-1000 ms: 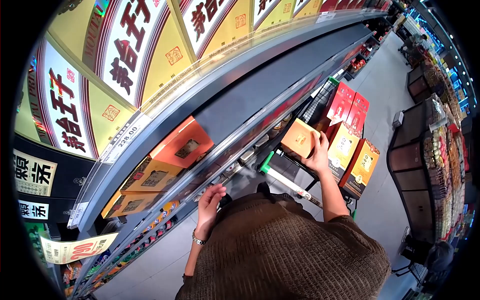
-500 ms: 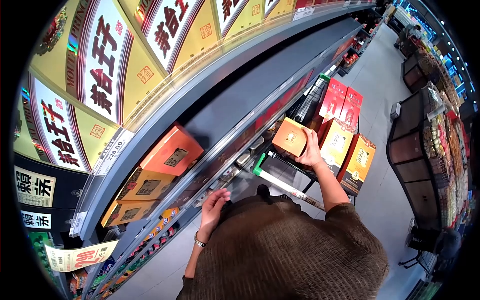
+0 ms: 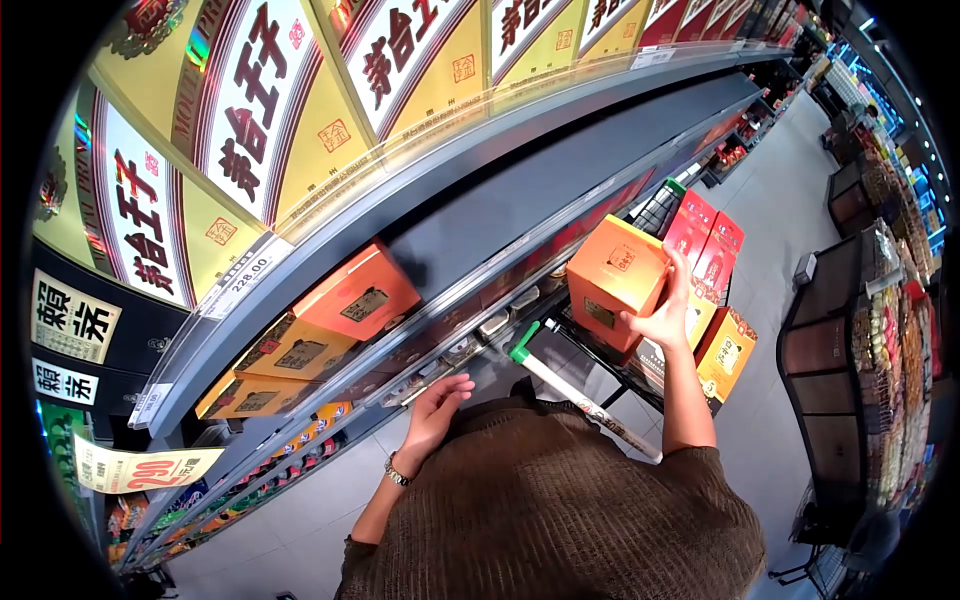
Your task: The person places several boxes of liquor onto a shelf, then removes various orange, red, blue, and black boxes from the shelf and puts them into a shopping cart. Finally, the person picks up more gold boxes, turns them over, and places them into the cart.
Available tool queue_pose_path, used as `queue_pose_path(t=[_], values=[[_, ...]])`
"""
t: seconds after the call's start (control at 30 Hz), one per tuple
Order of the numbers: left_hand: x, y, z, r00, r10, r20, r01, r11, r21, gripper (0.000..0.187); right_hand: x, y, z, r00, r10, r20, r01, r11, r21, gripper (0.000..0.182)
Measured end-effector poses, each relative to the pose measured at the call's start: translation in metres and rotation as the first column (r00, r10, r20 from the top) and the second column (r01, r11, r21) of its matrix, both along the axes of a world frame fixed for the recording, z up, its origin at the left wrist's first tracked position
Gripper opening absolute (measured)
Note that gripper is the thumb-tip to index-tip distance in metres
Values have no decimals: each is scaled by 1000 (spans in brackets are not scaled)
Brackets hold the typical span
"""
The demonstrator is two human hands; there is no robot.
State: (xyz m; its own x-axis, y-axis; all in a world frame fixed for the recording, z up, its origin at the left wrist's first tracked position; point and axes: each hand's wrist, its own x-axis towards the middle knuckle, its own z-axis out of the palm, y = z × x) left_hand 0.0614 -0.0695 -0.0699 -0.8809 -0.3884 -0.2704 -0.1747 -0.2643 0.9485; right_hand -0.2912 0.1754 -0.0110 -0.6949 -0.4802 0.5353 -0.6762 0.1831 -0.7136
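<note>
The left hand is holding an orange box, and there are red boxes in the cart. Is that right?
Not quite: the right hand holds the orange box, not the left hand, as the head view shows. The red boxes are in the cart.

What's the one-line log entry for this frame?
right hand: holding orange gift box | left hand: open, empty | shopping cart: red gift boxes aboard | shelf: more gift boxes

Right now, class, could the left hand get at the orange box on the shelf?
Probably yes: the left hand is empty, with only the shelf edge seemingly between it and the orange box.
</note>
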Motion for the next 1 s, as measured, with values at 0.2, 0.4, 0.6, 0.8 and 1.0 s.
queue_pose_path(t=[0.2, 0.4, 0.6, 0.8, 1.0], values=[[-43, 4, 30, 976, -206, -70, 206, 978, -12, 36, 44, 5, 106, 969, 218, -117, -241, 938, -250, 116], [-99, 23, 27, 910, -362, -203, 405, 669, 624, 49, 72, -15, 155, 684, 568, 458, -16, 639, -769, 105], [-100, 50, 32, 927, -373, -23, 257, 592, 764, 63, 60, -34, 115, 539, 571, 619, 128, 671, -730, 99], [-80, 37, 7, 953, -292, -83, 268, 679, 684, 58, 65, -38, 76, 489, 559, 670, 36, 754, -656, 107], [-79, 25, 21, 977, -131, -165, 202, 815, 544, 69, 39, 8, -3, 336, 524, 783, -172, 851, -496, 97]])
